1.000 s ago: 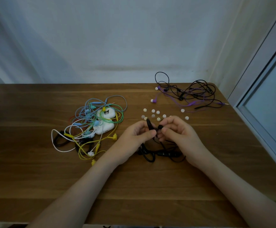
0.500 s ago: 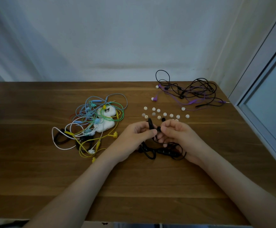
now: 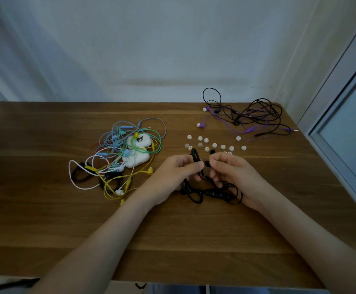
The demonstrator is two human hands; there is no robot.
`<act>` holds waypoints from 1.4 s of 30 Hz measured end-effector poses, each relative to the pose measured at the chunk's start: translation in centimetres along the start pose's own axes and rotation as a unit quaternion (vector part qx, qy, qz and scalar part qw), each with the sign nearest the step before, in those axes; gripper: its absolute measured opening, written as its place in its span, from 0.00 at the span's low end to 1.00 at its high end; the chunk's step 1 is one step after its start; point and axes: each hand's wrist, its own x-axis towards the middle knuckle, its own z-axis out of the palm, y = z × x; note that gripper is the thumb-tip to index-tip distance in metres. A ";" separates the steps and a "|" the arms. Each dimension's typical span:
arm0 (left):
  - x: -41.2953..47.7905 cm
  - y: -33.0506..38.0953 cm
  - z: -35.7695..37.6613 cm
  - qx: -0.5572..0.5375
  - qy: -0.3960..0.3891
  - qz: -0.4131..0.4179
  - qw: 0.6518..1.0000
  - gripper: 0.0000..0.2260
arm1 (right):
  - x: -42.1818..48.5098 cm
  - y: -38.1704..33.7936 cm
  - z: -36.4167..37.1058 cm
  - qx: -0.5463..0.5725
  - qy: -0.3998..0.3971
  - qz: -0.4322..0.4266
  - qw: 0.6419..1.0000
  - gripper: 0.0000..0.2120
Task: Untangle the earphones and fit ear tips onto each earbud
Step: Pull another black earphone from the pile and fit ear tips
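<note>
Just below the loose ear tips point(image 3: 214, 145), black earbud point(image 3: 206, 163) is pinched by left hand point(image 3: 179, 172); right hand point(image 3: 234, 172) grip has been closed onto its nozzle: tip fitting likely underway.

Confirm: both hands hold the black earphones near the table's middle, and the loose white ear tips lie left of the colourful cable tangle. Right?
Not quite. The head view shows the left hand and right hand holding the black earphones, but the loose white ear tips lie to the right of the colourful cable tangle, just beyond the hands.
</note>
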 end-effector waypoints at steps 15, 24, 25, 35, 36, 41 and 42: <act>0.5 -0.3 -0.3 0.068 -0.034 -0.022 0.997 0.07 | -0.3 0.9 0.5 -0.131 0.046 -0.058 0.989 0.07; 0.7 -1.2 -0.1 0.054 -0.014 0.022 0.998 0.08 | -0.2 1.1 1.0 -0.171 0.075 -0.076 0.980 0.07; 0.7 -1.3 -0.1 0.046 -0.016 0.027 0.998 0.08 | -0.2 1.1 1.0 -0.171 0.075 -0.074 0.980 0.07; 0.3 -1.0 0.2 -0.017 -0.051 0.070 0.996 0.05 | -0.4 1.1 1.4 -0.131 0.082 -0.102 0.983 0.03; 0.3 -0.9 0.3 -0.027 -0.056 0.074 0.995 0.06 | -0.4 1.2 1.4 -0.118 0.087 -0.110 0.983 0.02; 0.1 -0.5 0.2 -0.035 -0.073 0.069 0.994 0.07 | -0.3 1.2 1.2 -0.083 0.105 -0.127 0.983 0.05; 0.0 -0.4 0.2 -0.033 -0.070 0.065 0.995 0.06 | -0.3 1.1 1.2 -0.076 0.107 -0.127 0.983 0.06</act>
